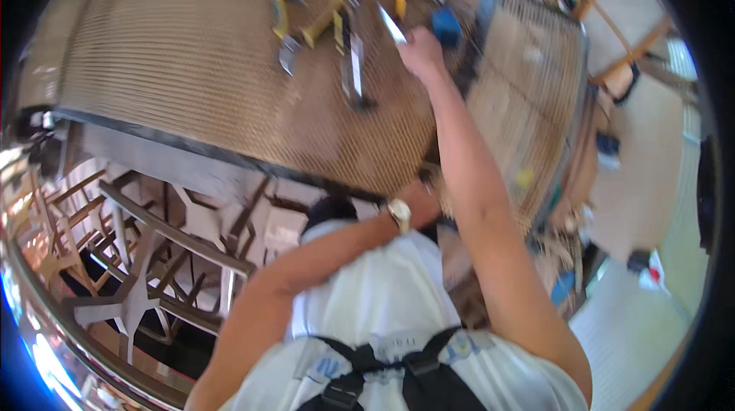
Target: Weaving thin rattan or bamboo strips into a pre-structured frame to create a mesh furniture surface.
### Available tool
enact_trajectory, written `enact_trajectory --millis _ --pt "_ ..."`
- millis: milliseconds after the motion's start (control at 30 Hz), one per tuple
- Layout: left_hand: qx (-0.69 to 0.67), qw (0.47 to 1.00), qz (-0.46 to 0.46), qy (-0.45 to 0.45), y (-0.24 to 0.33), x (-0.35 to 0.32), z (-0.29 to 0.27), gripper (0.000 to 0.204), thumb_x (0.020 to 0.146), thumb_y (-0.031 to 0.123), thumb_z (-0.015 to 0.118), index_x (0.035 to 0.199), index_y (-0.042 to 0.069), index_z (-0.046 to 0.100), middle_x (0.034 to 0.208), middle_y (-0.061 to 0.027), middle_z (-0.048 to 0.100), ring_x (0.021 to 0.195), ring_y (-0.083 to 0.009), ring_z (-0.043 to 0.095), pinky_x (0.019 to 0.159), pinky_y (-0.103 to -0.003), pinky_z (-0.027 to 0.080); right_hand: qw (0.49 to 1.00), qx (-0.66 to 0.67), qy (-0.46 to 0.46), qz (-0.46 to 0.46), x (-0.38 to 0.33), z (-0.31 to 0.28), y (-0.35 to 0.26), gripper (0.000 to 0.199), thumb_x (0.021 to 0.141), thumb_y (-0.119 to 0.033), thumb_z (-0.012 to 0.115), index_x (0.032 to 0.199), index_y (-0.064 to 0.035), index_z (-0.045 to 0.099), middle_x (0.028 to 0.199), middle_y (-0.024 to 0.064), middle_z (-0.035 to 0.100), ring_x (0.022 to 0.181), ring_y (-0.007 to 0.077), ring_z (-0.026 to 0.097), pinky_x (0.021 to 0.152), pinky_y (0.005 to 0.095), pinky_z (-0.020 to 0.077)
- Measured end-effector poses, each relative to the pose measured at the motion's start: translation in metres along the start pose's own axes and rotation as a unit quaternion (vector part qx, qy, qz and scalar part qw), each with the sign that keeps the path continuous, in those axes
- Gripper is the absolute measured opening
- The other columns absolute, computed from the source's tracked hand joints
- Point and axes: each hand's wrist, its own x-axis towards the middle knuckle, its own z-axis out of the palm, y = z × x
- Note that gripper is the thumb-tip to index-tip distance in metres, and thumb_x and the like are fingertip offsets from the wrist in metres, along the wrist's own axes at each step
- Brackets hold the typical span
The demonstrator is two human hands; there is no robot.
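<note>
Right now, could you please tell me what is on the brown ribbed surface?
Several tools with yellow parts and a blue object lie on the surface. The right hand, holding a bladed tool, covers a patch beside the blue object; anything beneath that hand is hidden.

Woven panel open at left, tools and blue block obstructing right

Pointed silver blade is narrow, bright, slightly blurred. Its rear end sits inside the closed right hand; any handle is hidden. Tip slants forward and leftward. Position: left of the blue block, apart from it.
</note>
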Motion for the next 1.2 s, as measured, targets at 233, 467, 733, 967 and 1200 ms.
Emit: enact_trajectory --millis 233,467,733,967,1200 --pt "-0.034 0.981 -0.182 0.054 -0.043 -0.031 -0.085 0.029 0.094 0.039 0.063 0.095 0.01 0.057 0.084 -0.0105 0.067 0.071 -0.0286 0.07 0.059 -0.042 0.054 0.94 0.282 -0.065 0.181 -0.142 -0.122 0.134 0.016 0.096 -0.01 0.064 0.104 -0.0013 0.053 0.079 0.0059 0.061 0.064 0.0145 0.06 0.056 0.0274 0.0451" --pt "0.003 0.989 -0.095 0.11 -0.078 -0.019 -0.083 0.015 0.09 0.024 0.066 0.092 0.01 0.061 0.096 -0.0124 0.059 0.081 -0.0309 0.066 0.069 -0.044 0.054 0.867 0.378 0.072 0.315 -0.305 -0.193 0.168 0.026 0.095 -0.009 0.065 0.115 0.002 0.053 0.08 0.0043 0.06 0.063 0.0113 0.056 0.055 0.024 0.0434" --pt "0.072 0.994 -0.078 0.028 -0.07 -0.006 -0.096 0.017 0.087 0.023 0.067 0.099 0.012 0.064 0.102 -0.0108 0.06 0.095 -0.0312 0.064 0.083 -0.045 0.051 0.852 0.375 0.054 0.361 -0.372 -0.208 0.145 0.033 0.092 -0.007 0.066 0.124 -0.0034 0.057 0.086 -0.0001 0.061 0.063 0.007 0.053 0.055 0.0209 0.0416" --pt "0.052 0.992 0.017 0.115 -0.084 -0.003 -0.083 0.011 0.085 0.015 0.065 0.096 0.011 0.065 0.103 -0.0103 0.059 0.091 -0.0303 0.063 0.082 -0.044 0.049 0.91 0.26 0.096 0.308 -0.351 -0.251 0.147 0.036 0.095 -0.015 0.065 0.129 -0.0056 0.059 0.078 -0.0013 0.06 0.06 0.006 0.052 0.052 0.0204 0.0406" --pt "0.064 0.995 -0.074 0.034 -0.067 0.008 -0.084 0.01 0.092 0.02 0.063 0.094 0.01 0.063 0.101 -0.0118 0.06 0.091 -0.0306 0.066 0.081 -0.045 0.051 0.945 0.059 -0.143 0.287 -0.328 -0.267 0.157 0.027 0.095 -0.014 0.063 0.119 -0.0005 0.063 0.079 0.0052 0.064 0.069 0.0112 0.063 0.066 0.0296 0.0512"
